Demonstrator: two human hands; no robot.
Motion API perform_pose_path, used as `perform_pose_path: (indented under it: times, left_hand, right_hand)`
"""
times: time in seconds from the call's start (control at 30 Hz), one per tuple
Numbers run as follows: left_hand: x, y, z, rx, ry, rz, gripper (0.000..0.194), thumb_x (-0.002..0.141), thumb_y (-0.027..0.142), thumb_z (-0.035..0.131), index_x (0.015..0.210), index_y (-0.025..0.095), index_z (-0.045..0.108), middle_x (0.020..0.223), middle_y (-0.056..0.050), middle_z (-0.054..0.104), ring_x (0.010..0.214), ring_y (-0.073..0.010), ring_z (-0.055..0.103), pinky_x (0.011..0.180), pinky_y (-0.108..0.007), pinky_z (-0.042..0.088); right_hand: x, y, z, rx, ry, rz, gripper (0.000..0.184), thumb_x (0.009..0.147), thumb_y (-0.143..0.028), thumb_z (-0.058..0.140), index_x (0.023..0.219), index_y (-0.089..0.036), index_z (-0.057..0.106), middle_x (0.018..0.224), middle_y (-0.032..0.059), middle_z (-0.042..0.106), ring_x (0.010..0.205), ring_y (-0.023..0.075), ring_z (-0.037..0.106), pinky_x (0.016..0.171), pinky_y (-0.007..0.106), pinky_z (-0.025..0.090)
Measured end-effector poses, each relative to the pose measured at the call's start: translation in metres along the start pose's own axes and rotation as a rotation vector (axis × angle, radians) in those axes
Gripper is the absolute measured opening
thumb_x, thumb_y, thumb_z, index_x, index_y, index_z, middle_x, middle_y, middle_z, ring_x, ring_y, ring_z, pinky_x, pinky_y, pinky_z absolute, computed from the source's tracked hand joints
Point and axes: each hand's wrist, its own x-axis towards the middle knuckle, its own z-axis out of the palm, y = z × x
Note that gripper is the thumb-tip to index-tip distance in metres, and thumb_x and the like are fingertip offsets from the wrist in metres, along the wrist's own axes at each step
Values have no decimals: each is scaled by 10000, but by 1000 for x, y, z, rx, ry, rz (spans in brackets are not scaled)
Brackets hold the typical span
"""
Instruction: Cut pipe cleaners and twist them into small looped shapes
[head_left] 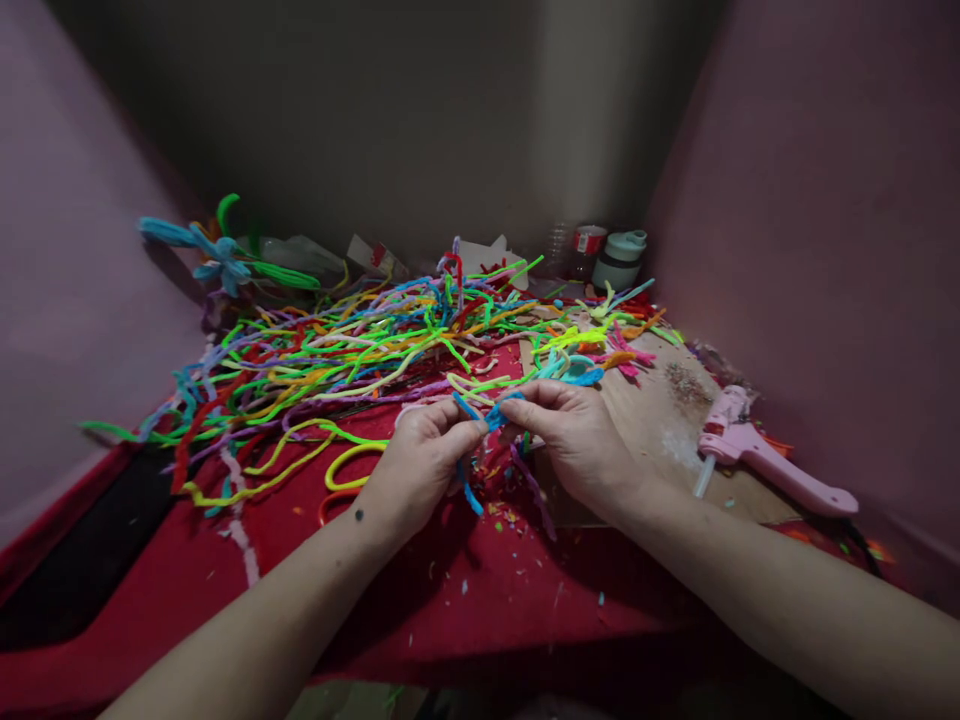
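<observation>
Between my two hands is a bent blue pipe cleaner, held above the red table. My left hand pinches its left part between thumb and forefinger, and one blue end hangs below those fingers. The fingers of my right hand are closed on its right part, close to the left fingertips. Beneath my hands a purple pipe cleaner dangles or lies; which one I cannot tell. Beside my left hand lie scissors with a yellow handle loop, partly covered by the hand.
A tangled heap of colourful pipe cleaners spreads across the back. At right, a pink glue gun rests by a cardboard sheet. A light-blue lidded cup stands behind. Blue pipe-cleaner petals rise at back left. Walls close in both sides.
</observation>
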Motion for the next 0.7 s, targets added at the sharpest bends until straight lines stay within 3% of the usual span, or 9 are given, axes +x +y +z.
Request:
perform_pose_path:
  times: [0.17,0.4,0.57,0.7]
  left_hand:
    - [-2,2,3,196,45,121,128,729,286,592,752,160,587,607,42,526,497,-77,400,481,-213,321]
    - [-2,2,3,487,155,297,135,752,241,559,647,170,513,590,45,475,551,-86,412,529,-215,340]
    - [-2,6,1,340,68,148,112,745,253,559,674,171,534,508,63,442,440,-66,361,438,-211,287]
    - [-3,7,-1,152,-21,50,108,735,262,580,692,171,541,475,72,420,396,-55,333,399,-204,253]
  right_hand:
    - [0,-2,1,-2,4,36,112,648,-227,717,669,-149,640,602,-27,596,539,84,504,535,227,394]
    - [0,2,1,23,-49,27,98,696,-240,683,700,-155,636,619,-30,594,545,79,497,545,223,393]
    - [2,5,0,80,-102,6,88,659,-167,690,742,-167,661,676,-25,634,604,87,543,603,226,426]
    - [2,6,-1,72,-135,13,51,686,-173,667,735,-165,660,635,-33,616,556,78,527,564,216,421]
